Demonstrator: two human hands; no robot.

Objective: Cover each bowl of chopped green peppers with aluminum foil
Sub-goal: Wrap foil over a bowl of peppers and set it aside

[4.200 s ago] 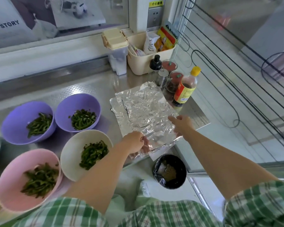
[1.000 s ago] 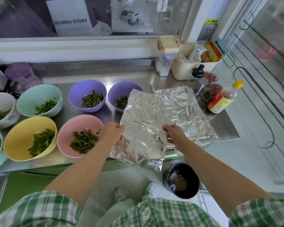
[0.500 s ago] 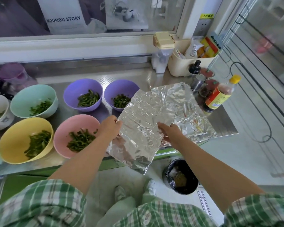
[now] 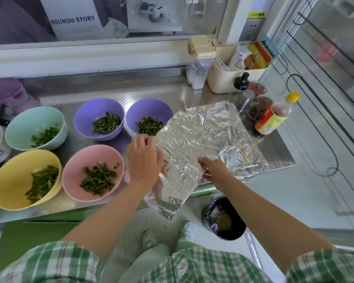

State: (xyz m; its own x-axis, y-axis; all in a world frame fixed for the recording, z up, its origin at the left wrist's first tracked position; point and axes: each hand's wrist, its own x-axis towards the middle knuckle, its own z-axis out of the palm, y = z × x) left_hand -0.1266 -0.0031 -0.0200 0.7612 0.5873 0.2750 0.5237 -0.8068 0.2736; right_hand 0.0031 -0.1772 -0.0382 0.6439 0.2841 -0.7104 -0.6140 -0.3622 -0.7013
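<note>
The left hand [image 4: 144, 158] and right hand [image 4: 214, 168] each pinch an edge of one foil sheet [image 4: 182, 144] in the middle of the frame. No bowl is covered yet. Next, I think, it goes left over the pink bowl [image 4: 76, 170] and gets pressed round the rim.

Crinkled foil sheet [image 4: 182, 156] is hanging tilted, raised just right of the pink bowl [image 4: 74, 172], which is sitting uncovered with chopped green peppers [image 4: 98, 178] lying inside.
</note>
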